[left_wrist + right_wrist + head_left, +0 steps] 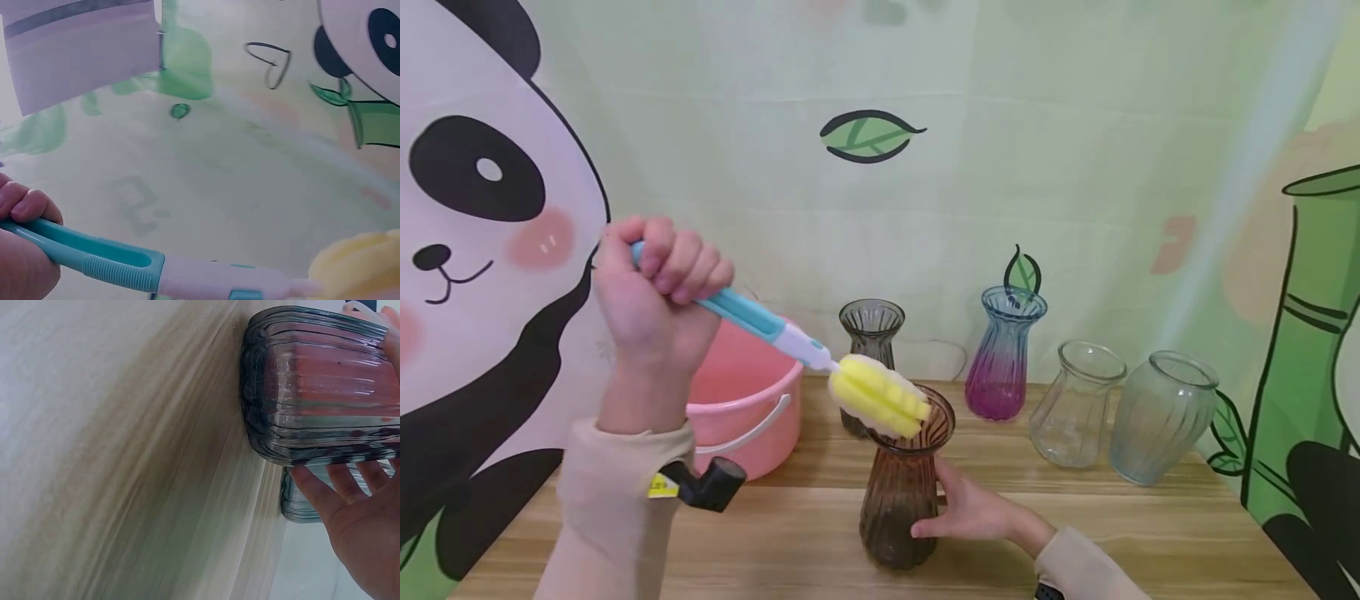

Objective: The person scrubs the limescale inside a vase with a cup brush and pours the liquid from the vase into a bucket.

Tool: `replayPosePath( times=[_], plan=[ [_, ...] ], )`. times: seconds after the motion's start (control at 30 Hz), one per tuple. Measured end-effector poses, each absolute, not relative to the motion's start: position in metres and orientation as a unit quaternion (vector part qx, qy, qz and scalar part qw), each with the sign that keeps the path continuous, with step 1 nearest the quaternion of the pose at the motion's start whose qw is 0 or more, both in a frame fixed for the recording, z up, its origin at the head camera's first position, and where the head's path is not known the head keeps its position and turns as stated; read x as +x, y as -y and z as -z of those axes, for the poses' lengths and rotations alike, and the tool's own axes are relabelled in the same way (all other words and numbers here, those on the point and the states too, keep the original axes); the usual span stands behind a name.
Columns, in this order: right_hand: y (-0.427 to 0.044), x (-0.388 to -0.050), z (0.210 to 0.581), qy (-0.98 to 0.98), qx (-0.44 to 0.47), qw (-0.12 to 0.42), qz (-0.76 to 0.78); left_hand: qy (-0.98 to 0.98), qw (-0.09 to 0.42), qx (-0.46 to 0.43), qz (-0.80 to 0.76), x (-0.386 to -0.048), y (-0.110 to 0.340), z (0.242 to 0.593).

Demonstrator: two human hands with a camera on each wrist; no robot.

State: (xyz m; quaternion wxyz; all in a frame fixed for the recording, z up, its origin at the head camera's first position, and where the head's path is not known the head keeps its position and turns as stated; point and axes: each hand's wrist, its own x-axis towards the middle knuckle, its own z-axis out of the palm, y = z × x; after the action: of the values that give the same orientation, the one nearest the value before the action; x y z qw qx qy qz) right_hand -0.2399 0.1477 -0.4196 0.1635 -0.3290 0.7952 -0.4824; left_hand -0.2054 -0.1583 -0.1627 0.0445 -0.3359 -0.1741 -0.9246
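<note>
one crooked push could be toppling the ribbed brown glass vase [895, 496] my right hand [973, 508] is gripping, while my left hand [658, 287] is clenching the blue-handled yellow sponge brush [782, 334] at its mouth.

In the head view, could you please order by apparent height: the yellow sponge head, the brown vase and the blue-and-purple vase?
1. Brown vase
2. Blue-and-purple vase
3. Yellow sponge head

The brown vase stands nearer to the camera, so whether it is really taller than the other vase is unsure.
</note>
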Motion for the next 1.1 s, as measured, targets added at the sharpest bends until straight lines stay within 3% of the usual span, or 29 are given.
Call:
replayPosePath(
  times=[0.2,0.3,0.4,0.73,0.97,1.1],
  plan=[
    [-0.15,-0.239,0.423,-0.798,-0.335,0.137,0.482,0.155,0.047,-0.347,0.924,-0.192,0.207,0.159],
    [-0.153,-0.239,0.425,-0.799,-0.332,0.127,0.485,0.248,0.048,-0.365,0.896,-0.195,0.218,0.164],
    [-0.154,-0.239,0.426,-0.799,-0.328,0.127,0.488,0.358,0.013,-0.362,0.861,-0.204,0.218,0.175],
    [-0.15,-0.238,0.426,-0.796,-0.332,0.136,0.489,0.711,-0.075,-0.209,0.667,-0.232,0.17,0.221],
    [-0.147,-0.239,0.426,-0.794,-0.335,0.136,0.49,0.791,-0.129,-0.171,0.573,-0.248,0.128,0.263],
    [-0.146,-0.24,0.427,-0.793,-0.336,0.134,0.49,0.809,-0.13,-0.153,0.552,-0.26,0.11,0.283]
  ],
)
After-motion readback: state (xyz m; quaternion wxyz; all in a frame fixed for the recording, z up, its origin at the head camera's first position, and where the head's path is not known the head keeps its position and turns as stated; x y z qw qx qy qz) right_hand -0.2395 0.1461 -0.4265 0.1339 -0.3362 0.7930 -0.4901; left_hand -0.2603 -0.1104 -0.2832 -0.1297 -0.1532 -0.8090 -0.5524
